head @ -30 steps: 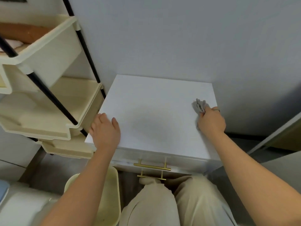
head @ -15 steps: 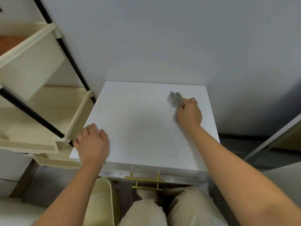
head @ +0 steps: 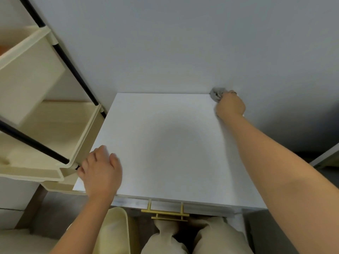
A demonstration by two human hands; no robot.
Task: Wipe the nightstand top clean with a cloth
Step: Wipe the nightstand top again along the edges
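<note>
White nightstand top [head: 170,143]: right hand [head: 230,105] grips grey cloth [head: 216,93]; left hand [head: 101,169] flat, fingers spread.

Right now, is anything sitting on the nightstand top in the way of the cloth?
Nothing visible: the nightstand top is bare apart from the left hand resting at its front-left corner. The right hand holds the cloth at the back-right corner.

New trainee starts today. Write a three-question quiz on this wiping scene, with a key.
1. True or false: the right hand holds the cloth at the far right corner of the nightstand.
2. Where does the left hand rest? A) on the handle B) on the near left edge of the top C) in the bin
3. What colour is the cloth?

Key: 1 true; 2 B; 3 grey.
</note>
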